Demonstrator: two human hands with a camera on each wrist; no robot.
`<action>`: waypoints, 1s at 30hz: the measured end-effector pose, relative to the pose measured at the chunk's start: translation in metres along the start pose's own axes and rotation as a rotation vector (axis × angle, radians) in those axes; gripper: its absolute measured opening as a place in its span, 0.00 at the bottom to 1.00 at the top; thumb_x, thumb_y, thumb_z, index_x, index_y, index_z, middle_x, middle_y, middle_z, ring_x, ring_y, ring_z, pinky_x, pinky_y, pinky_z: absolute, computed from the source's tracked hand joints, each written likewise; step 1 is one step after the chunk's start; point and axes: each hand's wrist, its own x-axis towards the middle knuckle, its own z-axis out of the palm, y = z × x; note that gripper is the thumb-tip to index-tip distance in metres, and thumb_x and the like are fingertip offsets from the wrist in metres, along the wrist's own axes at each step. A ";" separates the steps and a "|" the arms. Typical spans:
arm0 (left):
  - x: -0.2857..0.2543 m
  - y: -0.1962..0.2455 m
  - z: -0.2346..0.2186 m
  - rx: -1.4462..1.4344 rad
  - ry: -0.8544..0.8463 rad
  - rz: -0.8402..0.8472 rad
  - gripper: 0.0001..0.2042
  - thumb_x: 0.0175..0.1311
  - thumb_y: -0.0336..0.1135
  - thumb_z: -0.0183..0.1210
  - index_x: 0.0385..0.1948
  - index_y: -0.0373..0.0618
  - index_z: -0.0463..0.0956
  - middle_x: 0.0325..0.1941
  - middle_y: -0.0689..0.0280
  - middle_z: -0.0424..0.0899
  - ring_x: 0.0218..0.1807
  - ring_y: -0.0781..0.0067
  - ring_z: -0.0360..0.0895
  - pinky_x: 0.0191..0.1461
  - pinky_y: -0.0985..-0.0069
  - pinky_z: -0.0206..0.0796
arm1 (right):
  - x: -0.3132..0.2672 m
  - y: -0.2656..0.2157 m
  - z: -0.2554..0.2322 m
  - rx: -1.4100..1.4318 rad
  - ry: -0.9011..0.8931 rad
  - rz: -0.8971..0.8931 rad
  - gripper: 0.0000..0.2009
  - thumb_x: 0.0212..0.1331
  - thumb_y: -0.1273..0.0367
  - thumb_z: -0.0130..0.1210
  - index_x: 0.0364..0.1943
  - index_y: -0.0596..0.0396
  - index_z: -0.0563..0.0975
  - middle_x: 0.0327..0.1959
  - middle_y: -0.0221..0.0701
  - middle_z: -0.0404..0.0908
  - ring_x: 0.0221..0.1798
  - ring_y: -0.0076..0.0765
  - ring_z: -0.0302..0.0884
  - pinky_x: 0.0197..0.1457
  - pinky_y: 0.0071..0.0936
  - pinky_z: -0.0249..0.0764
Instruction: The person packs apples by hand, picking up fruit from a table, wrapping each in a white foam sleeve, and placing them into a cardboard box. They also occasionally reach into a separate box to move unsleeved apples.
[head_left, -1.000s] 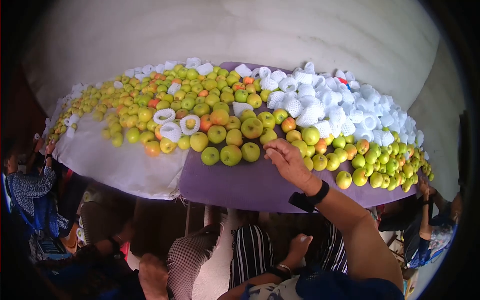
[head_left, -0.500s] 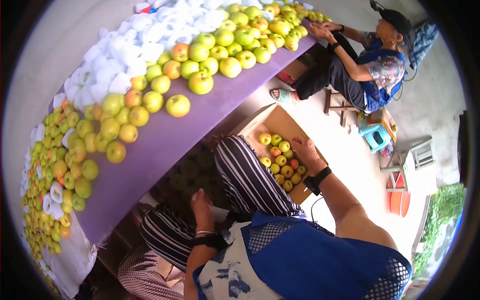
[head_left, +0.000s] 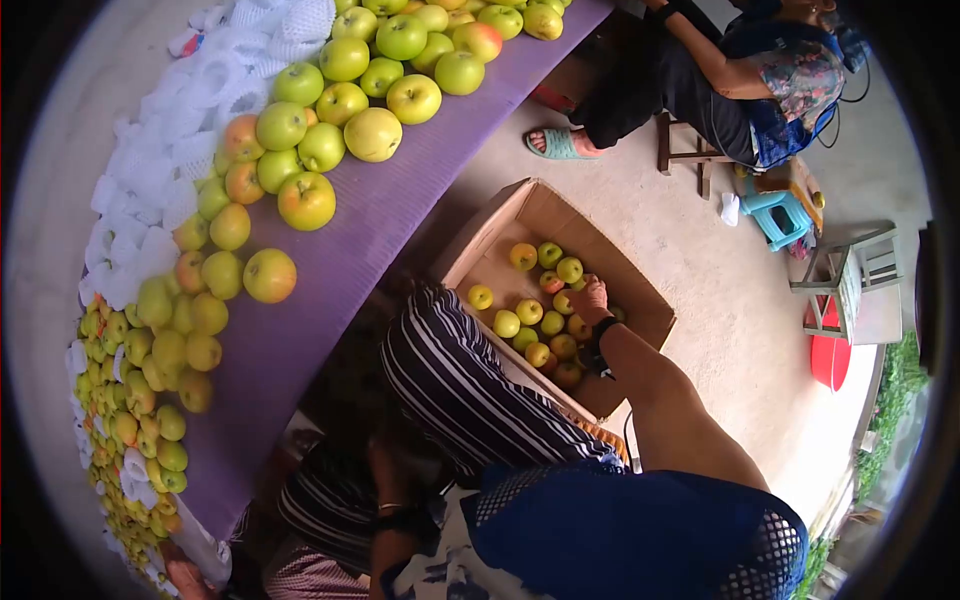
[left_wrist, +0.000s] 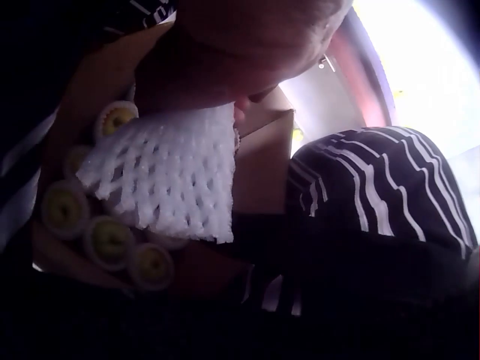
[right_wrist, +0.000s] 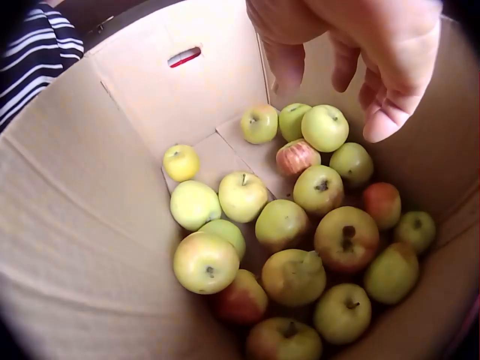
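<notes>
My right hand (head_left: 590, 296) reaches down into a cardboard box (head_left: 625, 265) on the floor at my right. In the right wrist view its fingers hang apart above the loose yellow-green apples (right_wrist: 318, 189), with nothing between them. Some of those apples are blushed red. My left hand (left_wrist: 247, 45) is low by my lap and grips a white foam net sleeve (left_wrist: 169, 176), its mesh hanging below the palm. Beneath it, in shadow, several apples in foam nets (left_wrist: 111, 241) sit in another cardboard box (left_wrist: 259, 161).
A purple-covered table (head_left: 370, 215) slants across the left, heaped with apples (head_left: 375, 135) and a pile of white foam nets (head_left: 160, 190). A seated person (head_left: 740, 75) is at the upper right. Turquoise (head_left: 778, 218) and wooden stools (head_left: 690, 155) and a red bucket (head_left: 830, 360) stand beyond the box.
The view has swung right from the table. My right hand has left the apples on the table and come down into the floor box. My left hand stays low by the lap.
</notes>
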 end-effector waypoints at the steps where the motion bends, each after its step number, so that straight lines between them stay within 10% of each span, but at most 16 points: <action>1: 0.000 -0.001 -0.005 0.218 -0.005 0.070 0.14 0.63 0.39 0.42 0.39 0.39 0.72 0.38 0.65 0.75 0.38 0.77 0.71 0.41 0.78 0.63 | 0.006 -0.013 -0.004 0.143 -0.076 0.146 0.30 0.42 0.54 0.57 0.48 0.59 0.67 0.47 0.44 0.70 0.51 0.43 0.68 0.54 0.30 0.64; 12: 0.026 -0.057 -0.052 -0.095 0.188 -0.155 0.14 0.63 0.37 0.40 0.41 0.39 0.70 0.41 0.62 0.75 0.43 0.74 0.70 0.48 0.74 0.62 | 0.098 -0.007 0.067 0.038 -0.192 0.587 0.31 0.46 0.50 0.48 0.50 0.61 0.67 0.55 0.40 0.66 0.59 0.41 0.61 0.59 0.29 0.59; 16: 0.017 -0.022 -0.028 0.073 0.067 -0.214 0.18 0.63 0.42 0.39 0.47 0.40 0.65 0.48 0.60 0.70 0.50 0.68 0.67 0.52 0.71 0.60 | 0.108 0.040 0.085 -0.355 -0.347 0.027 0.19 0.55 0.53 0.40 0.42 0.48 0.74 0.39 0.43 0.76 0.47 0.44 0.72 0.51 0.35 0.67; 18: 0.017 -0.014 -0.019 0.133 -0.059 -0.199 0.23 0.64 0.48 0.37 0.54 0.41 0.59 0.56 0.58 0.66 0.56 0.63 0.64 0.57 0.69 0.58 | 0.105 0.047 0.096 -0.237 -0.315 0.101 0.20 0.52 0.52 0.44 0.41 0.51 0.74 0.39 0.43 0.76 0.45 0.43 0.73 0.49 0.35 0.68; 21: 0.017 -0.009 0.000 0.015 0.103 -0.196 0.14 0.59 0.35 0.41 0.38 0.38 0.73 0.37 0.61 0.76 0.40 0.71 0.72 0.45 0.74 0.63 | 0.095 0.015 0.067 -0.081 -0.379 0.220 0.26 0.45 0.51 0.50 0.44 0.57 0.72 0.44 0.43 0.73 0.48 0.42 0.71 0.51 0.32 0.67; 25: 0.022 -0.020 -0.019 0.046 -0.032 -0.246 0.21 0.64 0.44 0.37 0.52 0.39 0.62 0.53 0.57 0.68 0.53 0.63 0.68 0.54 0.69 0.62 | 0.062 -0.028 0.061 0.090 -0.295 0.303 0.31 0.33 0.54 0.61 0.41 0.62 0.68 0.42 0.42 0.73 0.45 0.43 0.73 0.48 0.33 0.68; 30: 0.022 -0.007 -0.008 0.090 -0.025 -0.204 0.20 0.64 0.42 0.36 0.51 0.37 0.63 0.52 0.56 0.70 0.52 0.62 0.69 0.52 0.70 0.64 | 0.039 -0.079 0.035 0.116 -0.268 0.036 0.27 0.32 0.59 0.58 0.40 0.57 0.67 0.40 0.43 0.73 0.44 0.47 0.72 0.47 0.34 0.68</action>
